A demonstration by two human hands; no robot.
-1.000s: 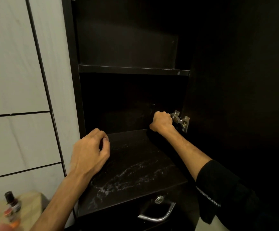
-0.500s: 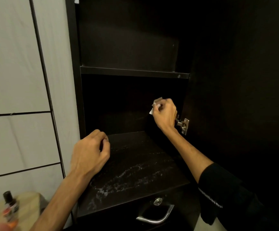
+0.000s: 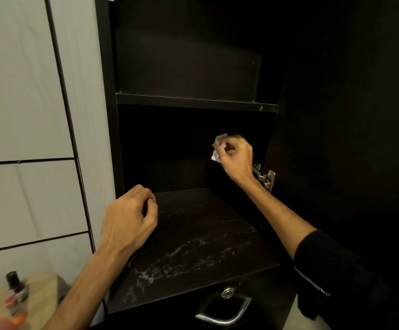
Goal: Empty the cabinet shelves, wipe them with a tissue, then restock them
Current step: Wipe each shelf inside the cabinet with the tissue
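The dark cabinet stands with its door [image 3: 350, 115] swung wide to the right. Its lower shelf [image 3: 193, 258] is bare and streaked with pale dust or wet marks. The upper shelf [image 3: 193, 101] looks bare too. My right hand [image 3: 236, 158] is raised inside the lower compartment near the right wall and grips a crumpled white tissue [image 3: 218, 148]. My left hand [image 3: 129, 222] hovers at the shelf's left front corner, fingers loosely curled, holding nothing.
A metal hinge [image 3: 266, 177] sits on the right wall just behind my right wrist. Below the shelf is a drawer with a chrome handle [image 3: 224, 313] and a lock. A small dark-capped bottle [image 3: 15, 294] stands on a light surface at bottom left.
My right hand rose from beside the hinge to mid-height in the compartment, and the tissue came into view in its fingers. My left hand stayed where it was.
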